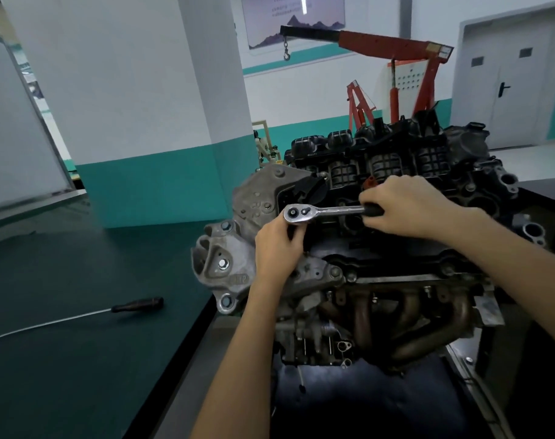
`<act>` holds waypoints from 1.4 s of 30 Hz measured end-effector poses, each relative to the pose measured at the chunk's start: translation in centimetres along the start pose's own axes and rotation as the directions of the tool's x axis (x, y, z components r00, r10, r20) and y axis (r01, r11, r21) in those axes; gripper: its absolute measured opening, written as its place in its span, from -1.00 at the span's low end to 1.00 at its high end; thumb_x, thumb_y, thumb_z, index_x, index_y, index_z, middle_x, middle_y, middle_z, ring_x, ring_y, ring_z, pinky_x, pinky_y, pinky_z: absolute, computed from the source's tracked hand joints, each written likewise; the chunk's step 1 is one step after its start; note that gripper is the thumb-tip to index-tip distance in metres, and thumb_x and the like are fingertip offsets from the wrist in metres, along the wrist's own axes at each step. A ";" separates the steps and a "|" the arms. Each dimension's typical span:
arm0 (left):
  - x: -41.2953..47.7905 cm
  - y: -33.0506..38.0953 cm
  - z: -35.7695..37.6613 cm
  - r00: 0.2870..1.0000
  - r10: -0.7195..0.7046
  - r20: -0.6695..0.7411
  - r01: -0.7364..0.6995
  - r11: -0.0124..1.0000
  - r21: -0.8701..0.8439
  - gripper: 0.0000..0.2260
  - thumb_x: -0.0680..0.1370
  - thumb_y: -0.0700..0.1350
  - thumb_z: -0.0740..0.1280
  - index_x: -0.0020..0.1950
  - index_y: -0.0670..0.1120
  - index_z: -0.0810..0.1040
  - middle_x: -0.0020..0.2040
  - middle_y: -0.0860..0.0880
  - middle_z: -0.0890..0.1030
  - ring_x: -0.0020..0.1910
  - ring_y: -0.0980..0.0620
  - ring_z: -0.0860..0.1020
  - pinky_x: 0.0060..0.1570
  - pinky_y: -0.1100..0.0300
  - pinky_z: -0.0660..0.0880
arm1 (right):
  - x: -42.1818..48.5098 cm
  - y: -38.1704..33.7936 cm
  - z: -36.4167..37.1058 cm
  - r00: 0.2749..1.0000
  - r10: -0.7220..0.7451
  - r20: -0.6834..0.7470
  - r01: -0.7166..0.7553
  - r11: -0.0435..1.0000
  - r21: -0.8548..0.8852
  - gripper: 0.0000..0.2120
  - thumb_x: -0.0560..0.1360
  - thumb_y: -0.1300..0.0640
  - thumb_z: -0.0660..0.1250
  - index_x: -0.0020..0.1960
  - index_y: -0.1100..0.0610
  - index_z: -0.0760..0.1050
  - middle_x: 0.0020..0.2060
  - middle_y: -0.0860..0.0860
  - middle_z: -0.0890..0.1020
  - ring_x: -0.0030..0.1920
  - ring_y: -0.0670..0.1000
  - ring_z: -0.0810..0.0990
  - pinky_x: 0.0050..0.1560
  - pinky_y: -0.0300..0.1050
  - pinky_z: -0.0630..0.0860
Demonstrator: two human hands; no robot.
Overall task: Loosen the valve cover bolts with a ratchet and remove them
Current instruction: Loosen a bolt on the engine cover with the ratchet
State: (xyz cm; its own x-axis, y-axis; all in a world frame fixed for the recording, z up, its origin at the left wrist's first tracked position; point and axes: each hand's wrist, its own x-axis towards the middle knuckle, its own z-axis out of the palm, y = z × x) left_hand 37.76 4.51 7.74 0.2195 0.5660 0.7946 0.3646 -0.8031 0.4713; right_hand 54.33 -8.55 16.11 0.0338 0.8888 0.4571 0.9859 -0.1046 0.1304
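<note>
A silver ratchet (323, 212) lies level over the left end of the black valve cover (345, 248) on an engine. My right hand (406, 207) grips its black handle at the right. Just under the ratchet's head, my left hand (277, 245) has its fingers curled round the socket below the head. The socket and the bolt beneath it are hidden by my fingers. A black intake manifold (387, 160) rises behind the cover.
A long screwdriver (136, 305) with a dark handle lies on the dark green bench (79, 359) to the left. Grey engine brackets (225, 264) jut out at the left end. Exhaust pipes (412, 324) sit below the cover. A red engine crane (396, 49) stands far behind.
</note>
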 end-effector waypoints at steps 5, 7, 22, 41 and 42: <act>-0.1 -0.2 0.1 0.998 -0.048 0.035 0.047 0.999 0.015 -0.90 0.56 -0.20 0.34 -0.12 -0.21 0.56 -0.29 -0.15 0.62 -0.26 -0.19 0.56 -0.29 0.10 0.31 | -3.0 -2.9 3.6 0.983 0.176 -0.054 -0.167 0.977 0.134 -0.86 0.50 -0.04 0.30 -0.18 -0.02 0.41 -0.33 -0.01 0.44 -0.12 0.18 0.61 -0.26 -0.07 0.30; 0.3 -0.3 0.3 0.996 -0.074 0.052 0.071 0.996 0.051 -0.89 0.55 -0.20 0.30 -0.11 -0.22 0.55 -0.24 -0.17 0.64 -0.20 -0.24 0.57 -0.24 0.02 0.40 | -4.8 -5.5 5.7 0.958 0.288 -0.009 -0.261 0.882 0.391 -0.77 0.48 0.01 0.33 -0.26 0.02 0.33 -0.35 0.01 0.44 -0.19 0.17 0.57 -0.28 -0.06 0.34; 0.3 -0.1 0.0 0.999 0.036 0.031 -0.036 0.999 -0.022 -0.86 0.53 -0.07 0.31 0.01 -0.01 0.64 -0.25 0.04 0.65 -0.21 0.03 0.58 -0.26 0.17 0.35 | -1.9 -1.2 2.6 0.983 0.015 0.185 -0.067 0.960 0.273 -0.89 0.48 0.14 0.34 0.00 0.01 0.52 -0.22 0.01 0.56 -0.16 0.09 0.59 -0.26 -0.19 0.39; 0.0 -0.5 0.3 0.992 -0.107 0.065 0.108 0.994 0.002 -0.93 0.51 -0.13 0.36 -0.10 -0.08 0.64 -0.20 -0.05 0.69 -0.14 -0.08 0.63 -0.13 0.02 0.52 | -5.6 -9.8 7.8 0.982 0.151 0.115 -0.181 0.558 0.810 -0.84 0.40 0.37 0.30 -0.09 0.15 0.47 -0.26 0.05 0.55 -0.26 0.02 0.50 -0.29 -0.27 0.40; 0.1 -0.4 0.1 0.993 -0.096 0.068 0.096 0.995 -0.001 -0.88 0.50 -0.11 0.33 -0.10 -0.10 0.64 -0.19 -0.04 0.69 -0.13 -0.07 0.63 -0.13 0.03 0.52 | -5.4 -8.0 7.0 0.988 0.093 0.124 -0.155 0.656 0.739 -0.82 0.41 0.36 0.31 -0.10 0.11 0.45 -0.25 0.04 0.54 -0.22 0.05 0.52 -0.24 -0.20 0.40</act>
State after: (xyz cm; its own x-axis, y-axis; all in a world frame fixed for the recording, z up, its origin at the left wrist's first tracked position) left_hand 37.76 4.92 7.58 0.2441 0.6518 0.7180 0.3830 -0.7450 0.5461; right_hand 47.44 -9.39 6.49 0.1455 0.9238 0.3541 0.7626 0.1233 -0.6350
